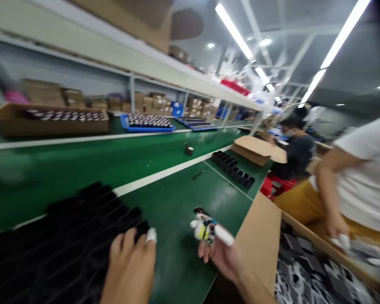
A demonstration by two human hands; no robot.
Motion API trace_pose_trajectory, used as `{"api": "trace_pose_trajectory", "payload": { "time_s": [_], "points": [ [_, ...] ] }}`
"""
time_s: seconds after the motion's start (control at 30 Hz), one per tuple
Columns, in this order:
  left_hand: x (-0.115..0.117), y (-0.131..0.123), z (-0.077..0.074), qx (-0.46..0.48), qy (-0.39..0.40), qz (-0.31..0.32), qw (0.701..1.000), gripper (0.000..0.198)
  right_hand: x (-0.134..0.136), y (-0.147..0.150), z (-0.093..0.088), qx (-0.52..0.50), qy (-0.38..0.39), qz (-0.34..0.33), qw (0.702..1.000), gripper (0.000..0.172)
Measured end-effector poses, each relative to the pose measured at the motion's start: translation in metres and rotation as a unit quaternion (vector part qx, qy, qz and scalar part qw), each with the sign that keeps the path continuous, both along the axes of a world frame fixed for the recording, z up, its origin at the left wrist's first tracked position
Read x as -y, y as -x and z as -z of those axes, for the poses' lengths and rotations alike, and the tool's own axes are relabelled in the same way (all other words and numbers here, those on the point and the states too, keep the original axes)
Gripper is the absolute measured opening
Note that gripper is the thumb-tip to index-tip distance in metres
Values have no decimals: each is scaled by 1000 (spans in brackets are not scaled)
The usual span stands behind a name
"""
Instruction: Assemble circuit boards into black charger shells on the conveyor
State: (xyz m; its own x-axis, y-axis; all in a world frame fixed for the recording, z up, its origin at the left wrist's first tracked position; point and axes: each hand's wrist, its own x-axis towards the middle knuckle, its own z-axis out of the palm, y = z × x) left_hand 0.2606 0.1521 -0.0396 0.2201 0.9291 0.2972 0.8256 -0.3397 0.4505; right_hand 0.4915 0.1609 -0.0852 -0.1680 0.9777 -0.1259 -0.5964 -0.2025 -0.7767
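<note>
My right hand [223,251] holds a small circuit assembly [204,228] with yellow and white parts, pinched between fingers that wear white finger cots. It hovers just above the green bench surface [177,202]. My left hand [131,264] rests on the edge of a black moulded tray [66,236] at the lower left, one fingertip also capped in white. The picture is blurred by motion.
A cardboard box [262,236] of dark parts stands at my right, where a neighbouring person's hand [335,230] reaches in. Black housings [232,169] lie in a row farther along. A small black part [189,149] sits on the belt. Blue trays [147,123] and cartons line the far side.
</note>
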Motion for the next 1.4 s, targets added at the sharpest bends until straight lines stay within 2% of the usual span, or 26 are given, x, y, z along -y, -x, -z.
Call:
{"api": "trace_pose_trajectory", "payload": {
  "time_s": [0.07,0.1,0.2,0.3,0.4,0.47,0.53,0.63,0.73,0.8,0.87,0.93,1.0,1.07,1.1,1.17,1.23,1.33,1.4],
  "points": [
    [4,-8,1,-91,-8,25,996,42,-1,-4,-10,56,-27,38,997,48],
    [5,-14,0,-110,-6,52,993,39,-2,-6,-14,74,-34,53,995,52],
    [8,-31,-3,-123,-1,96,988,29,-7,-13,-15,88,-38,66,993,58],
    [13,-43,-4,-112,2,99,989,22,-5,-19,-9,98,-50,45,993,50],
    [16,-50,-5,-1,17,107,994,23,1,-20,-4,134,-94,44,986,38],
    [15,-53,-5,107,51,133,984,50,7,-17,-5,159,-112,54,979,32],
    [12,-53,-4,157,78,170,970,71,13,-11,-11,178,-108,46,977,31],
    [8,-51,-2,176,98,213,956,65,20,0,-23,210,-100,29,972,37],
    [6,-49,-1,239,117,208,941,53,26,6,-30,224,-95,37,969,38],
    [6,-50,-1,303,116,186,927,49,32,5,-25,204,-103,52,972,42],
    [8,-53,-1,380,129,152,903,51,39,0,-16,203,-132,99,965,46],
    [10,-56,-1,457,169,117,865,57,47,-7,-6,264,-173,173,933,50],
    [11,-57,-1,510,221,97,826,59,51,-16,-2,377,-230,205,873,65],
    [11,-57,-1,521,257,108,807,59,51,-23,-7,488,-306,159,802,85],
    [11,-56,-1,513,264,125,807,59,50,-27,-12,526,-340,114,771,88],
    [13,-54,-3,489,264,159,816,59,47,-31,-22,556,-381,27,738,81],
    [16,-51,-6,455,245,186,835,57,46,-33,-27,532,-388,-18,752,69],
    [20,-45,-14,378,216,210,876,60,49,-30,-22,432,-346,-8,833,59],
    [20,-40,-20,322,216,208,898,79,51,-27,-16,363,-295,12,884,55]
  ]
}}
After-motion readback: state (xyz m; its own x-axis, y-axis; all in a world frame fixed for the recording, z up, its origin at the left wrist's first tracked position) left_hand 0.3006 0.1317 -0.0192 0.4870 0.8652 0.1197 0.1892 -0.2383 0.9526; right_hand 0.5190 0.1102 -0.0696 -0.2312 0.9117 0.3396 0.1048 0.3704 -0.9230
